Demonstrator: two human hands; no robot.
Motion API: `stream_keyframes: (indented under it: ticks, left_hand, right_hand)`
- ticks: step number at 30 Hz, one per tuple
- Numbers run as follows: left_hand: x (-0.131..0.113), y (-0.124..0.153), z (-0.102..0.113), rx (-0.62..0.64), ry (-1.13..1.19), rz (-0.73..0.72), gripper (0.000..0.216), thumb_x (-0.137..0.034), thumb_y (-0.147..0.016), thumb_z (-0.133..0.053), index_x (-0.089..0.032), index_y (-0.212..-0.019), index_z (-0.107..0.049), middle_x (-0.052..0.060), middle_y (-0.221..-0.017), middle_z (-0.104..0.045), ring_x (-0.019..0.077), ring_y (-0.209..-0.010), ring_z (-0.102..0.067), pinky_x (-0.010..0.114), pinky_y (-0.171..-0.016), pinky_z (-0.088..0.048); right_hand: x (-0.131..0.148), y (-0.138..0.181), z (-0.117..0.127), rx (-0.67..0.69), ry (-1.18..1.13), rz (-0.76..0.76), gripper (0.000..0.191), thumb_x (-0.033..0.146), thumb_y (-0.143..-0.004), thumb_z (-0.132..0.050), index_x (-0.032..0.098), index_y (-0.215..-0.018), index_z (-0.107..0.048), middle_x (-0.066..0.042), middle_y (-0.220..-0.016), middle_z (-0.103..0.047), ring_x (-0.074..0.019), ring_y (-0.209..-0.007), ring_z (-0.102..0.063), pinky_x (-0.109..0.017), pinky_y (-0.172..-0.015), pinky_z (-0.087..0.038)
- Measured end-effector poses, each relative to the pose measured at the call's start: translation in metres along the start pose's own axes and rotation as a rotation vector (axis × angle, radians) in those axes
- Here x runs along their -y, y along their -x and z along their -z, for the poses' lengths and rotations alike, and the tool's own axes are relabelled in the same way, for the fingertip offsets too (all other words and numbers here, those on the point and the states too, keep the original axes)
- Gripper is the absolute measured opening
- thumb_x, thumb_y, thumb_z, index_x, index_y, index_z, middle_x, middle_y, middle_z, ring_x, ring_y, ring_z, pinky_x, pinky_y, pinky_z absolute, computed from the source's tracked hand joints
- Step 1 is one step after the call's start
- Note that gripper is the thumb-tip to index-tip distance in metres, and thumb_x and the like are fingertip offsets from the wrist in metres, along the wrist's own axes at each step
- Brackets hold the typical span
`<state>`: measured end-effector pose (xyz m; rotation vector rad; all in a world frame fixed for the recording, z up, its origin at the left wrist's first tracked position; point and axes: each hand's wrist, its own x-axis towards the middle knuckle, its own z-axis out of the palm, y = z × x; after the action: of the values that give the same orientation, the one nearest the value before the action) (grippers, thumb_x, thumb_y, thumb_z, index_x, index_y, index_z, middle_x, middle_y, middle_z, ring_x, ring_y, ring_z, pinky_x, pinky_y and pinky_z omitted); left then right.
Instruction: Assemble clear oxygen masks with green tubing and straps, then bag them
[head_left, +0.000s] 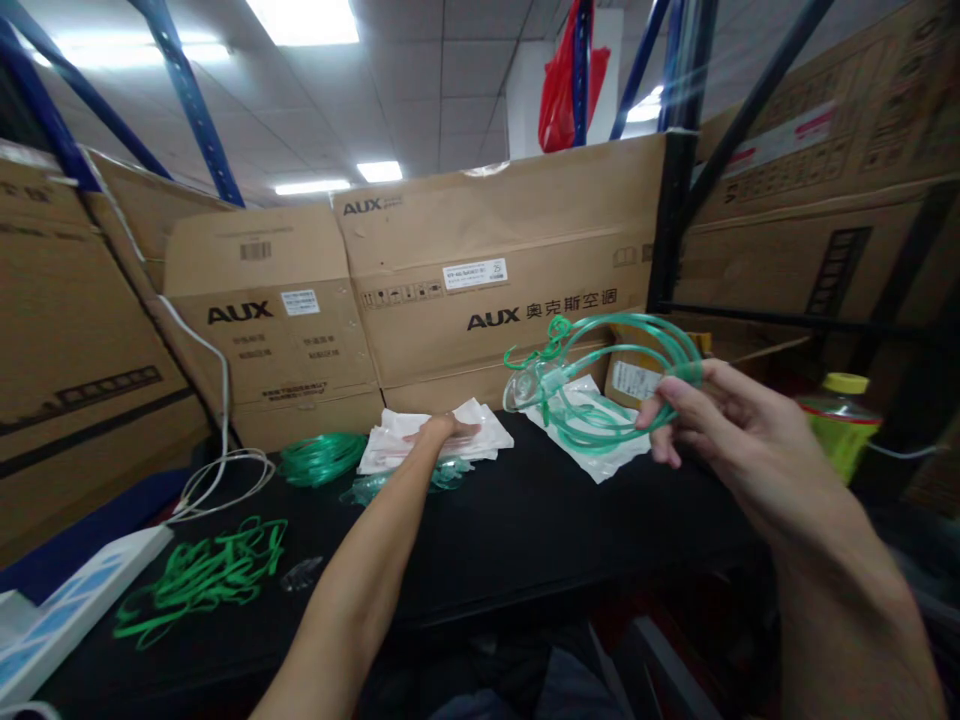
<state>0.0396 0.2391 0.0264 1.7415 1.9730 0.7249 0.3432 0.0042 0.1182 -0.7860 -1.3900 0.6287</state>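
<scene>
My right hand (705, 415) is closed around a coil of clear green tubing (667, 335), held up above the table. A clear oxygen mask (525, 385) with a curled green strap (551, 340) hangs at the coil's left end. Behind and below it lies a white plastic bag (600, 465). My left hand (446, 428) reaches onto a stack of white plastic bags (390, 445); its fingers are mostly hidden, so I cannot tell whether they grip one. Clear mask parts (450, 475) lie beneath the stack.
Left on the black table (510, 550) are coiled green tubing (322, 460), a heap of green straps (214, 570) and a white power strip (82, 600). Cardboard boxes (510, 230) wall the back. A yellow-capped bottle (840, 420) stands at right, near a small carton (637, 380).
</scene>
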Motion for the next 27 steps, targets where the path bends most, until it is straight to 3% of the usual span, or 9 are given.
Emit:
stream_keyframes:
  ticks: [3,5,7,9,13,16,20,24,27]
  left_hand:
    - [-0.009,0.002,-0.011,-0.008,-0.141,0.165,0.08,-0.047,-0.071,-0.086,-0.017,-0.139,-0.057,0.024,-0.153,-0.045,0.0534,-0.142,-0.034,0.074,-0.104,-0.037]
    - [-0.013,0.003,-0.013,-0.011,-0.188,0.191,0.09,-0.049,-0.061,-0.092,-0.016,-0.138,-0.058,0.028,-0.154,-0.042,0.0606,-0.143,-0.025,0.08,-0.103,-0.031]
    - [-0.013,0.002,-0.005,-0.005,-0.205,0.162,0.079,-0.052,-0.072,-0.084,-0.017,-0.138,-0.058,0.024,-0.154,-0.044,0.0534,-0.144,-0.031,0.076,-0.108,-0.03]
    - [-0.007,0.0,0.013,0.002,-0.196,0.103,0.058,-0.047,-0.089,-0.071,-0.018,-0.137,-0.057,0.017,-0.15,-0.049,0.0398,-0.139,-0.044,0.067,-0.111,-0.036]
    - [0.021,0.007,0.062,-0.001,-0.115,0.036,0.037,-0.036,-0.097,-0.063,-0.018,-0.13,-0.06,0.012,-0.135,-0.06,0.0265,-0.116,-0.062,0.05,-0.097,-0.054]
    - [0.039,0.02,0.084,-0.019,-0.03,0.06,0.034,-0.035,-0.097,-0.063,-0.018,-0.127,-0.061,0.011,-0.13,-0.062,0.0245,-0.11,-0.064,0.046,-0.092,-0.056]
    - [0.041,0.036,0.089,-0.092,0.124,0.03,0.034,-0.035,-0.098,-0.062,-0.018,-0.127,-0.061,0.011,-0.129,-0.062,0.0242,-0.109,-0.065,0.046,-0.091,-0.057]
    - [0.026,0.06,0.095,-0.171,0.254,-0.101,0.027,-0.029,-0.093,-0.069,-0.017,-0.117,-0.067,0.011,-0.127,-0.065,0.0276,-0.119,-0.061,0.048,-0.1,-0.051]
    - [0.017,0.102,0.096,-0.202,0.313,-0.266,0.021,-0.02,-0.083,-0.078,-0.021,-0.104,-0.074,0.008,-0.122,-0.07,0.0281,-0.132,-0.054,0.038,-0.112,-0.041]
  right_hand:
    - [-0.008,0.001,-0.004,0.095,0.033,-0.025,0.037,0.054,-0.084,-0.073,0.018,-0.078,-0.064,-0.004,-0.071,-0.068,-0.0137,-0.047,-0.061,-0.024,-0.041,-0.049]
    - [-0.017,0.006,-0.007,0.146,0.044,-0.058,0.04,0.057,-0.082,-0.073,0.019,-0.076,-0.065,-0.004,-0.069,-0.066,-0.0146,-0.045,-0.06,-0.025,-0.039,-0.049]
    - [-0.026,0.015,-0.01,0.188,0.037,-0.114,0.04,0.058,-0.083,-0.073,0.019,-0.075,-0.065,-0.004,-0.07,-0.066,-0.0147,-0.046,-0.06,-0.026,-0.04,-0.05]
    - [-0.035,0.025,-0.011,0.222,0.005,-0.177,0.04,0.057,-0.083,-0.073,0.019,-0.076,-0.064,-0.004,-0.07,-0.066,-0.0146,-0.046,-0.06,-0.026,-0.04,-0.05]
    - [-0.056,0.044,-0.018,0.285,-0.152,-0.343,0.036,0.053,-0.086,-0.072,0.018,-0.081,-0.063,-0.004,-0.074,-0.068,-0.0132,-0.049,-0.059,-0.025,-0.043,-0.05]
    - [-0.076,0.053,-0.034,0.33,-0.344,-0.505,0.031,0.047,-0.089,-0.072,0.019,-0.087,-0.06,-0.002,-0.076,-0.068,-0.0108,-0.049,-0.057,-0.021,-0.043,-0.046]
    - [-0.105,0.058,-0.058,0.369,-0.523,-0.673,0.033,0.045,-0.085,-0.077,0.018,-0.086,-0.057,0.0,-0.071,-0.067,-0.0073,-0.045,-0.051,-0.017,-0.039,-0.039]
    - [-0.125,0.06,-0.061,0.402,-0.498,-0.761,0.036,0.046,-0.083,-0.078,0.016,-0.083,-0.058,-0.002,-0.073,-0.068,-0.0064,-0.045,-0.052,-0.017,-0.04,-0.039]
    - [-0.128,0.062,-0.054,0.432,-0.353,-0.745,0.038,0.049,-0.083,-0.077,0.014,-0.081,-0.062,-0.002,-0.069,-0.068,-0.0078,-0.046,-0.055,-0.018,-0.042,-0.04]
